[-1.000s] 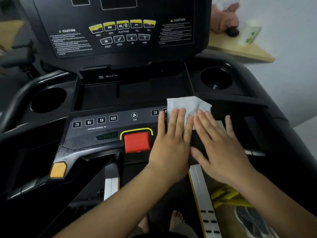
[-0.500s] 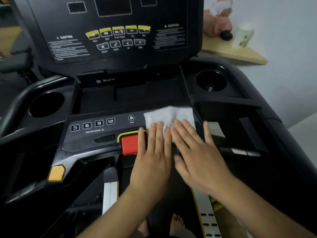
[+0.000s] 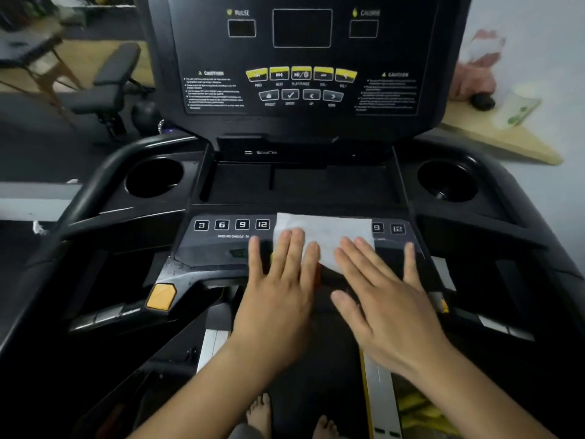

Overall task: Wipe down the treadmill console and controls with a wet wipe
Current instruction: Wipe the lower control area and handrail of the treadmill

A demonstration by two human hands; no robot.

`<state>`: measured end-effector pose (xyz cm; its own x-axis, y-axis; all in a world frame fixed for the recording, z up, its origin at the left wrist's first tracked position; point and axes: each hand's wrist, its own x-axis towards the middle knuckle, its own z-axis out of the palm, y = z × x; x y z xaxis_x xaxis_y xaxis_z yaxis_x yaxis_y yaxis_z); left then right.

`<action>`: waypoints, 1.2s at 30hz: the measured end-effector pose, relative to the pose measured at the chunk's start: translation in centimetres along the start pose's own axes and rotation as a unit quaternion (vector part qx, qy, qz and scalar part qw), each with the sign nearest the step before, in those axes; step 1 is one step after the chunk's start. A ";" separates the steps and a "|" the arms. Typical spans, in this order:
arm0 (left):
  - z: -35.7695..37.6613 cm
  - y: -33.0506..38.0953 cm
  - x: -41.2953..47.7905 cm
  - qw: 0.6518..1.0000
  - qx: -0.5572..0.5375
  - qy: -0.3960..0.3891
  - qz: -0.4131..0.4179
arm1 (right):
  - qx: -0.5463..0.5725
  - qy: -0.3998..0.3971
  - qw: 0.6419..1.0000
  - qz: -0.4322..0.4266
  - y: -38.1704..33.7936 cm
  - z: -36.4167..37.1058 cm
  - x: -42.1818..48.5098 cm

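**Wipe mid-strip, most of console left to do**

Both hands are pressing the wet wipe (image 3: 329, 231) flat on the lower control strip (image 3: 221, 248), fingers (image 3: 296, 245) straight, gripping nothing. Left hand (image 3: 278, 299) is sitting at 7 o'clock of the wipe, right hand (image 3: 386, 305) at 5. Judging by position, only this strip is getting wiped. Upper button panel (image 3: 300, 80) at 12 o'clock and cup holders (image 3: 154, 178) are probably waiting; wetness is not showing. Hands and wipe are hiding the strip's centre, leaving two right-side number keys (image 3: 386, 228) showing
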<state>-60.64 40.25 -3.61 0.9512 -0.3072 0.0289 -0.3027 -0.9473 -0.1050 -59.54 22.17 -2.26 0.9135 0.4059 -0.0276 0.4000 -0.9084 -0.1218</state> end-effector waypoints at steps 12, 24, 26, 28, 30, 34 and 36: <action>1.2 -6.4 -4.3 0.999 -0.016 0.023 -0.039 | 0.007 -0.013 0.997 -0.082 -7.4 -0.1 4.0; 2.9 -8.7 -8.4 0.990 -0.019 0.039 -0.135 | -0.033 -0.049 0.979 -0.197 -11.8 0.2 5.8; 2.4 -9.7 -6.7 0.988 0.000 0.022 -0.156 | -0.055 -0.046 0.980 -0.186 -11.1 -0.2 7.7; 1.6 -10.4 -4.6 0.985 0.011 0.018 -0.172 | -0.068 -0.025 0.984 -0.160 -11.4 -0.7 10.2; 1.8 -10.4 -4.4 0.986 0.006 0.004 -0.169 | -0.053 -0.019 0.986 -0.156 -13.1 -0.5 10.9; 2.5 -9.0 -9.9 0.985 -0.051 0.008 -0.166 | -0.029 -0.040 0.969 -0.241 -14.9 0.9 6.9; 3.3 -9.4 -10.8 0.983 -0.070 0.009 -0.169 | -0.035 -0.037 0.964 -0.260 -13.7 0.9 6.6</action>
<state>-67.83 52.77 -6.24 0.9980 0.0273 0.0571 0.0244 -0.9984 0.0519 -59.05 37.34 -1.65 0.5811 0.8122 -0.0517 0.8091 -0.5834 -0.0710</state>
